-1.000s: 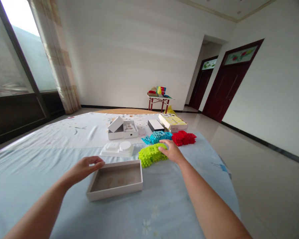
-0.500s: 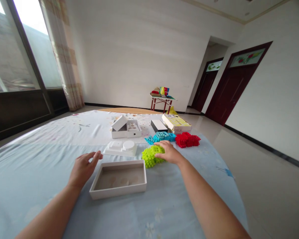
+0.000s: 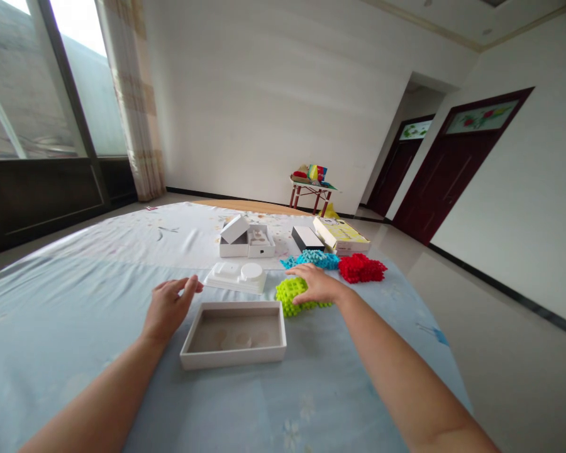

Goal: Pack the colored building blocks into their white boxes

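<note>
My left hand [image 3: 168, 308] hovers or rests over the cloth left of an open white box [image 3: 233, 363], fingers stretched forward and holding nothing. Its fingertips are close to a white moulded plastic tray [image 3: 236, 286] that lies behind the box. Over a lime-green cluster of interlocking toy blocks [image 3: 290, 294] is my right hand [image 3: 317, 284], thumb and fingers apart. The hand covers part of the cluster, and whether it touches the blocks is hard to tell. Behind it lie a blue block cluster [image 3: 316, 258] and, to the right, a red one [image 3: 362, 268].
Farther back are two small white boxes, one a tilted-lid box [image 3: 234, 250], the other an open box [image 3: 261, 251]. A black-and-white box [image 3: 308, 238] and a yellow-and-white box [image 3: 342, 235] stand right of them. A pale flowered cloth [image 3: 226, 409] covers the round table.
The view has swung slightly left, so everything appears a little farther right. My right hand has shifted slightly left over the green blocks, showing more of their right side.
</note>
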The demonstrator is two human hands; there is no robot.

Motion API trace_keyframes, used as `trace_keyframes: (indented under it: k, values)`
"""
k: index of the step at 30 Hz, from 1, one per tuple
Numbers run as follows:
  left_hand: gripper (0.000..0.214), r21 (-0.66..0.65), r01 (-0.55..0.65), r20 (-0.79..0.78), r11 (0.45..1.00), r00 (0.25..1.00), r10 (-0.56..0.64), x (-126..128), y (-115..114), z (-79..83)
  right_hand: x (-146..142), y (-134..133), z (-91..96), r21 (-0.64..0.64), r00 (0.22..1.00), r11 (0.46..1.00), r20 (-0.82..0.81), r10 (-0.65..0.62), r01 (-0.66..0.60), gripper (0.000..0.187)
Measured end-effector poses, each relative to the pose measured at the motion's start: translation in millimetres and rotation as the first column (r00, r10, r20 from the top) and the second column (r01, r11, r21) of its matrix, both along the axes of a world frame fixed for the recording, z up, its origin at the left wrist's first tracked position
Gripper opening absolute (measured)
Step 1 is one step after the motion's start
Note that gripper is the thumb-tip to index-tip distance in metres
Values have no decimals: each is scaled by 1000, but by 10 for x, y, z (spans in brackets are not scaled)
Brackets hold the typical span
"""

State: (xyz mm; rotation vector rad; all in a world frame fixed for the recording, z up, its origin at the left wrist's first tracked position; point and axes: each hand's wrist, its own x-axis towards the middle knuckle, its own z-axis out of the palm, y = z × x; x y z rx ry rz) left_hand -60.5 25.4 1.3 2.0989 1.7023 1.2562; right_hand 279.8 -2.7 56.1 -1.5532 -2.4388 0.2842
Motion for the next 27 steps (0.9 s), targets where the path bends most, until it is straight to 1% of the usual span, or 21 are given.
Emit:
trace_keyframes:
  k: [3, 5, 9, 17, 22, 25, 27]
  values:
    - [46, 1, 7, 3, 1000, 1000, -7, 2, 9, -11, -41, 24, 19, -54, 999, 999, 50, 6, -3, 83]
    - [46, 0, 11, 4, 1000, 1000, -11, 5, 10, -12, -70, 38, 24, -79, 997, 997, 73, -12, 17, 79]
    - [47, 3, 14, -9, 1000, 1000, -14, 13, 2, 0, -95, 59, 17, -61, 998, 998, 58, -19, 23, 69]
    - [47, 4, 28, -26, 1000, 999, -27, 28, -7, 15, -125, 81, -48, -47, 998, 998, 57, -28, 31, 72]
    - [48, 5, 29, -31, 1000, 999, -29, 37, -14, 19, -135, 51, -53, 5, 998, 1000, 55, -13, 12, 68]
    - [48, 9, 31, -37, 999, 999, -31, 50, -24, 27, -178, -8, 32, 91, 998, 994, 22, -61, 59, 64]
    - [48, 13, 37, -37, 999, 999, -36, 64, -33, 30, -262, -76, 122, 160, 996, 983, -51, -78, 85, 63]
